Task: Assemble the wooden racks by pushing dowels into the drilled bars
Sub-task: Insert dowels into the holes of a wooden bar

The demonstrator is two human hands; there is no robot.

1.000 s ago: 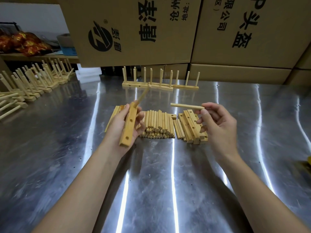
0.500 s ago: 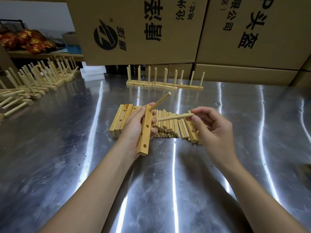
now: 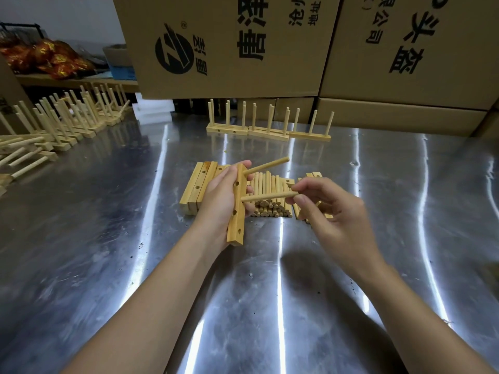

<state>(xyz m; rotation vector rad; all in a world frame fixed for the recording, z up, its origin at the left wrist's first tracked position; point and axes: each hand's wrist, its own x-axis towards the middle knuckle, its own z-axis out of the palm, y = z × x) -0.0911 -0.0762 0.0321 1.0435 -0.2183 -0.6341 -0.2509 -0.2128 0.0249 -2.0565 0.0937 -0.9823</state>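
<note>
hidden: right hand [image 3: 332, 211] covers most of the loose bars [image 3: 313, 175] behind it, only a few ends poke out. The left hand [image 3: 218, 195] has its fingers mostly tucked behind the bar [image 3: 237, 209].
hard to tell: whether the second dowel [image 3: 270, 197] has its tip in the hole or is just touching the bar face.
cut off: the racks [image 3: 67, 120] along the worktop's [image 3: 108, 238] left edge run out of view, some tipped over.
bar: pale wood, square-edged, held nearly upright above mid-worktop, three open holes showing.
first dowel [image 3: 266, 166]: seated near the bar's top, sticking out to the right and angled up.
left grip: wrapped round the bar's middle.
right grip: thumb and fingertips pinching the second dowel's outer end, the rest of the fingers curled.
pile: loose dowels [image 3: 270, 182] lying behind the hands, with a bar stack [image 3: 197, 184] just left of them.
far edge: finished racks [image 3: 267, 130] standing in a row, in front of the boxes [image 3: 229, 49].
</note>
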